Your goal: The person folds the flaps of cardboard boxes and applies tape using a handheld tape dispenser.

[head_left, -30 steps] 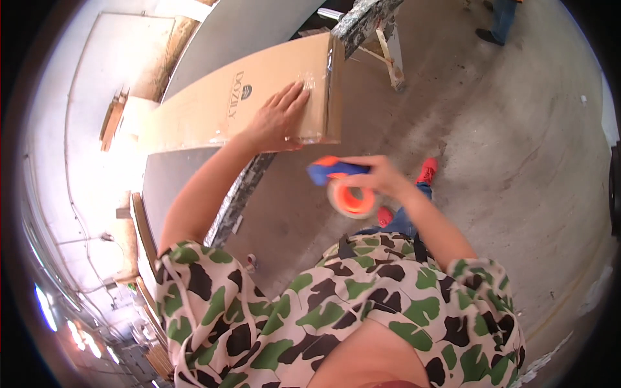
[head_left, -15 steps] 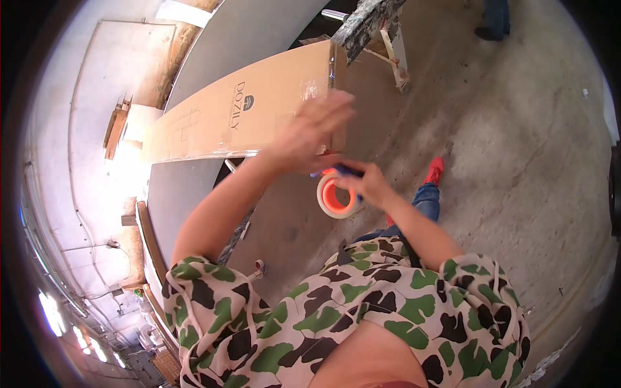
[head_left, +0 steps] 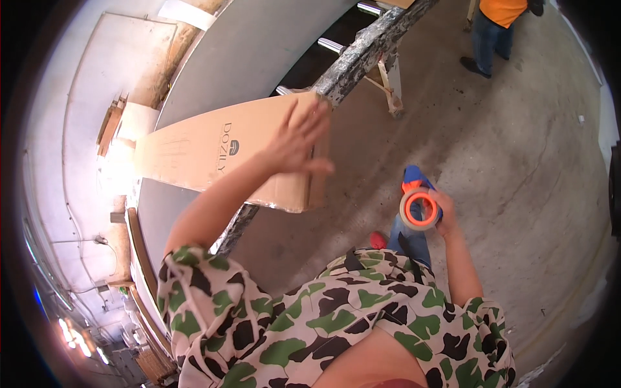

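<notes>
The box (head_left: pixel 249 129) lies ahead and left, its long axis running leftward from its near end. The left hand (head_left: pixel 299 143), nearer, is open, fingers spread over that end; contact cannot be confirmed. The right hand (head_left: pixel 446 212), well apart rightward, grips a tape dispenser (head_left: pixel 417 178).

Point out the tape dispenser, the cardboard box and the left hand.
Tape dispenser (head_left: pixel 419 194), head view: upper rim of its roll.
Cardboard box (head_left: pixel 253 130), head view: broad upper face.
Left hand (head_left: pixel 296 143), head view: back of the hand.
</notes>
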`<state>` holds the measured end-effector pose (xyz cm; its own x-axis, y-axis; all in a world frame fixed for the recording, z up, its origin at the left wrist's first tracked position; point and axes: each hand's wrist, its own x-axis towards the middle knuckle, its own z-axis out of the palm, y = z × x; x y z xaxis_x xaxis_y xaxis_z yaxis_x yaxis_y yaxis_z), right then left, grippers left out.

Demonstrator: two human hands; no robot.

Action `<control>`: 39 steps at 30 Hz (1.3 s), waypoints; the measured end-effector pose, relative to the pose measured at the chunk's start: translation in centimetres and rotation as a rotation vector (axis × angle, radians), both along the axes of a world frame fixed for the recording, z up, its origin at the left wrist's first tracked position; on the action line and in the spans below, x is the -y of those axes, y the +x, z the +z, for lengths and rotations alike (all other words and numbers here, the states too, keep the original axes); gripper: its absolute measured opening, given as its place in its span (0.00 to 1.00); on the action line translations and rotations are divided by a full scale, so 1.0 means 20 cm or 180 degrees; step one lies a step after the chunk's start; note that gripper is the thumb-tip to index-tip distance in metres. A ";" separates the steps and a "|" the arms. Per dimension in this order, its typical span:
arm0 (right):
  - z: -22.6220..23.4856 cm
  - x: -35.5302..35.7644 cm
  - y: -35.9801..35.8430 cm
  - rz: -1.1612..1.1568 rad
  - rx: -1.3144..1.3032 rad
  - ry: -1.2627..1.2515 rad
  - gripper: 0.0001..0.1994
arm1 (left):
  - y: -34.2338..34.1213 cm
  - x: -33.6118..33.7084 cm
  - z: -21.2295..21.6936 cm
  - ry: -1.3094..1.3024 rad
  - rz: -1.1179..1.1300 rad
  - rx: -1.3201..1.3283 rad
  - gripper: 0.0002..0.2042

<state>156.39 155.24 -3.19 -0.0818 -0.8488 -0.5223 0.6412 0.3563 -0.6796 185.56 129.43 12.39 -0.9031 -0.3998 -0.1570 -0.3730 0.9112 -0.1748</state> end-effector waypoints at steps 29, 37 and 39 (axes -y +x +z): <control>0.21 1.19 0.36 0.4228 -0.1225 -0.2321 0.35 | 0.03 -0.33 -0.15 -0.0349 0.2936 -0.2230 0.14; 0.40 1.16 0.30 0.4167 -0.2299 -0.2984 0.31 | 0.11 0.19 0.00 0.1391 0.3060 0.1382 0.40; 0.33 1.19 0.12 0.3494 -0.2055 -0.2280 0.30 | 0.24 0.21 0.10 0.1043 0.3244 0.1592 0.42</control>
